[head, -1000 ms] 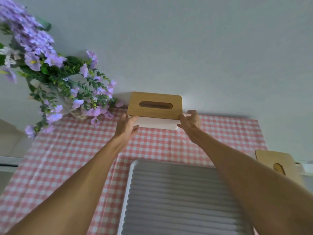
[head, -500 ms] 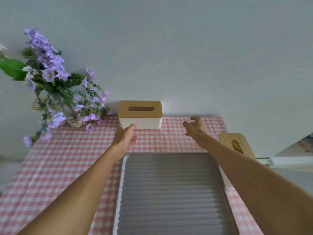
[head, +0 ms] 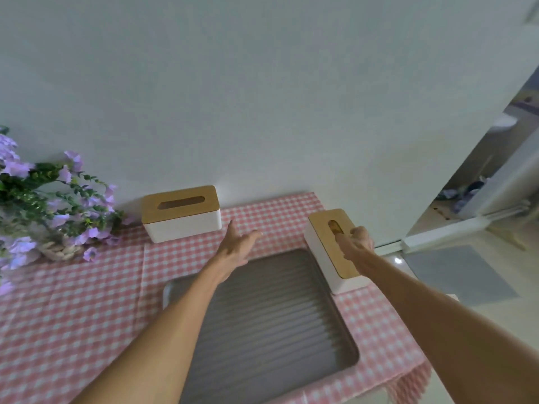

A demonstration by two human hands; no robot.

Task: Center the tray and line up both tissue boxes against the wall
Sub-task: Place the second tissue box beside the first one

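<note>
A grey ribbed rectangular tray (head: 262, 316) lies on the pink-and-white checked tablecloth (head: 73, 310), nothing in it apart from the person's left forearm crossing above its near-left part. A white tissue box with a flat wooden lid (head: 181, 212) stands with its long side close against the pale wall (head: 262, 97), its slot showing no tissue. A second white box with a wooden lid (head: 335, 249) sits just beside the tray's right edge, turned end-on to the wall and set apart from it; something pale shows in its oval slot, possibly tissue, though the blur leaves that unsure.

The left hand (head: 237, 246) hangs above the cloth between the two boxes, over the tray's far edge, fingers spread and holding nothing. The right hand (head: 354, 243) is over the lid of the second box, fingers curled downward around its right side; whether they grip the box or only touch it cannot be told from here. Both arms stretch forward, bare, the hands well apart.

A woven basket (head: 59, 249) of purple flowers with green leaves (head: 43, 196) stands at the left, near the first box. To the right of the table a doorway (head: 481, 199) opens onto another room.
</note>
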